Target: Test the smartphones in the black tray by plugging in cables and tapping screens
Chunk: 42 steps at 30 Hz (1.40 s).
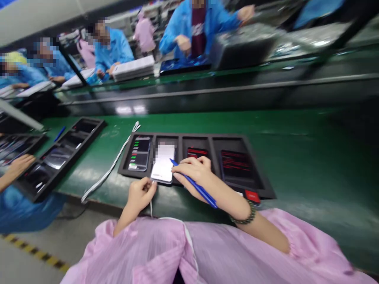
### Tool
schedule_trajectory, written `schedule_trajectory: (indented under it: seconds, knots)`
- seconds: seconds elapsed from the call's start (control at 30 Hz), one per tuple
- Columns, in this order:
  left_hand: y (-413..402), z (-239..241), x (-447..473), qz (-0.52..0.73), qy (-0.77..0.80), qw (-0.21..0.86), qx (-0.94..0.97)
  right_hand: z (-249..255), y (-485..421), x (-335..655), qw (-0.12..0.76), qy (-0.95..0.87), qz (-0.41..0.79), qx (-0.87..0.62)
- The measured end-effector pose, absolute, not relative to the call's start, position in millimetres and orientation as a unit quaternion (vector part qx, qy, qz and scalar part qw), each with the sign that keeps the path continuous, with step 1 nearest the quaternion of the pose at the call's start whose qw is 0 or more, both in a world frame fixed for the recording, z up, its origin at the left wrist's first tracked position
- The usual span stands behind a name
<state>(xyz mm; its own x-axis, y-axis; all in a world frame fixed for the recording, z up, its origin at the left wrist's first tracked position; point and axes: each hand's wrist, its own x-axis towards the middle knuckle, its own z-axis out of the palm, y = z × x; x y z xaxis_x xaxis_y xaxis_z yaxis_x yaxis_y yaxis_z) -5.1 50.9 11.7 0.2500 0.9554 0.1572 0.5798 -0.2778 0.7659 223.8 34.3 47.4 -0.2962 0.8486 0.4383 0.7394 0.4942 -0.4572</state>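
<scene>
A black tray [207, 137] with several slots lies on the green belt and holds phones. My right hand [194, 171] is closed on a blue pen [198, 189], its tip touching the lit white screen of a phone [163, 163] in the second slot. My left hand [141, 193] is pinched at that phone's near end, where a thin white cable [151, 207] hangs down. A phone with green and red lines [139, 154] sits in the left slot. Two phones with red screens [237, 163] fill the right slots.
A second black tray [63, 152] of phones lies to the left, with a co-worker's hand [19, 165] on it and a blue pen [59, 134] beside it. White cables [111, 165] run across the belt. People in blue coats work behind the far rail.
</scene>
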Motion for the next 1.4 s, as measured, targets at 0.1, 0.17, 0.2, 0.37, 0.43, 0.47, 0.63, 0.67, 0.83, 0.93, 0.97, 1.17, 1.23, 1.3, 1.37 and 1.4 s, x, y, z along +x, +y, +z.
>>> schedule_trajectory:
  seconds: [0.1,0.17,0.2,0.37,0.43,0.47,0.63,0.67,0.83,0.93,0.97,1.17,1.23,1.3,1.37,1.4]
  knots:
    - [52,9,-5,0.311,0.53,0.325,0.719,40,36,213,0.323,-0.819,0.068,-0.47]
    - [51,8,-6,0.31,0.532,0.336,0.713,38,37,207,0.313,-0.833,0.058,-0.453]
    - [50,7,-6,0.31,0.531,0.34,0.711,37,38,205,0.308,-0.838,0.053,-0.448]
    - [50,6,-6,0.318,0.527,0.349,0.706,32,50,205,0.287,-0.838,0.028,-0.463]
    - [50,5,-6,0.32,0.526,0.354,0.704,31,56,207,0.275,-0.837,0.023,-0.472]
    - [50,5,-6,0.32,0.525,0.356,0.703,30,58,207,0.271,-0.838,0.022,-0.473]
    - [49,5,-8,0.319,0.516,0.352,0.713,29,63,201,0.272,-0.848,0.012,-0.454]
    - [49,5,-8,0.317,0.514,0.349,0.717,29,62,198,0.274,-0.851,0.017,-0.448]
    - [49,6,-9,0.31,0.508,0.341,0.728,32,59,190,0.24,-0.879,0.071,-0.407]
    - [49,6,-9,0.314,0.503,0.339,0.73,33,56,198,0.254,-0.873,0.047,-0.414]
    - [49,6,-9,0.316,0.501,0.34,0.73,34,53,203,0.268,-0.864,0.034,-0.424]
    - [50,8,-8,0.314,0.506,0.346,0.725,43,31,232,0.279,-0.851,0.019,-0.445]
    - [50,9,-8,0.311,0.51,0.351,0.721,44,29,233,0.278,-0.852,0.016,-0.443]
    - [49,10,-8,0.309,0.514,0.356,0.717,43,32,226,0.278,-0.853,0.019,-0.441]
    - [49,9,-9,0.306,0.517,0.359,0.714,41,39,214,0.266,-0.86,0.029,-0.434]
    - [49,9,-9,0.304,0.518,0.36,0.714,41,44,207,0.255,-0.866,0.034,-0.429]
